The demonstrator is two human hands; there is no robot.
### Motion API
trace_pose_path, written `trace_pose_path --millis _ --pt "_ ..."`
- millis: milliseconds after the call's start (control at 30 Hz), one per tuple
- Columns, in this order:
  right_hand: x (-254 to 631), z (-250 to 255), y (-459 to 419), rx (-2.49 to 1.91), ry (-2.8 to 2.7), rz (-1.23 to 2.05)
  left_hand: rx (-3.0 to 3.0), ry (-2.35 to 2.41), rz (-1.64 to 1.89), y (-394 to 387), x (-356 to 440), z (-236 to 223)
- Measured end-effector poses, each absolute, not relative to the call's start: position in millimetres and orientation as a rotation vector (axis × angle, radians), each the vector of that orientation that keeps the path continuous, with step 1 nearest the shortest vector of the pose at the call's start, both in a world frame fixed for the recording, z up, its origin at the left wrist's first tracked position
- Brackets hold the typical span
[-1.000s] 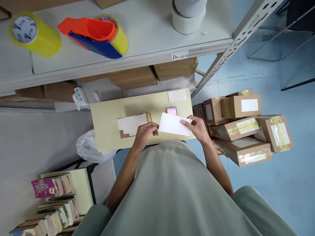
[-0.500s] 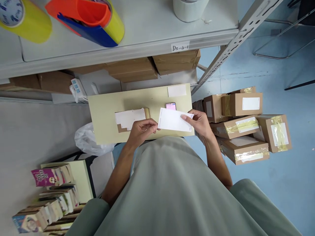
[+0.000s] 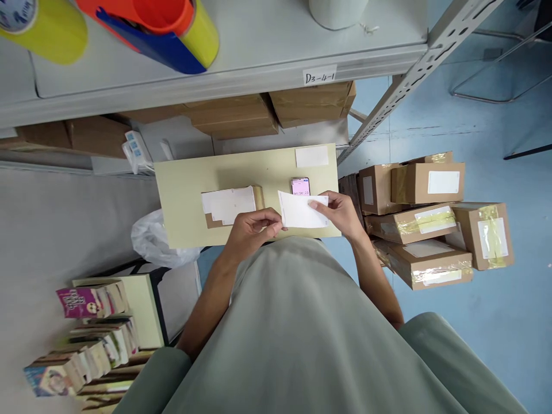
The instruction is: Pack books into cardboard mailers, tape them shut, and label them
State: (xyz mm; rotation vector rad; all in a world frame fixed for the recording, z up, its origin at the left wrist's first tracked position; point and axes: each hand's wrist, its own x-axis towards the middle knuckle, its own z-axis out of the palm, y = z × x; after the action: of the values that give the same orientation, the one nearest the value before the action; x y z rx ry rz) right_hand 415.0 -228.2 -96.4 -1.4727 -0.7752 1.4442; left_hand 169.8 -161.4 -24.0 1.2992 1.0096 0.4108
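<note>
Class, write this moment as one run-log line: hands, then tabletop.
right hand: pinches white paper sheet | left hand: at sheet's near-left corner | tabletop: lit smartphone beyond sheet, cardboard box

The bare left forearm [image 3: 210, 305] and right forearm [image 3: 379, 284] angled inward; left hand [image 3: 254, 231] pinched at its fingertips, right hand [image 3: 340, 214] gripped thumb-uppermost.
</note>
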Motion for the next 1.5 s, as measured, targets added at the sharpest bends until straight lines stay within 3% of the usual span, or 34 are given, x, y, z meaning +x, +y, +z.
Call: trace_pose_path --millis 200,400,767,1300,1500 --pt "381.3 -75.4 -231.7 -1.522 -1.100 1.046 1.333 1.057 0.442 -171.1 169.1 -22.4" --pt "355.9 -35.8 -253.1 -1.394 -1.249 1.129 1.490 1.049 0.393 -175.1 158.9 -20.3" --pt "296.0 -42.2 -266.7 -1.579 -1.350 1.016 1.577 0.959 0.299 -181.7 100.2 -35.0" --pt "117.9 -21.2 -234.1 -1.737 -1.089 1.227 1.502 0.997 0.442 -149.9 -91.4 -60.4" --pt "62.6 -21.9 -227.2 -1.817 -1.025 1.183 1.364 1.169 0.524 -134.9 -180.4 -93.0"
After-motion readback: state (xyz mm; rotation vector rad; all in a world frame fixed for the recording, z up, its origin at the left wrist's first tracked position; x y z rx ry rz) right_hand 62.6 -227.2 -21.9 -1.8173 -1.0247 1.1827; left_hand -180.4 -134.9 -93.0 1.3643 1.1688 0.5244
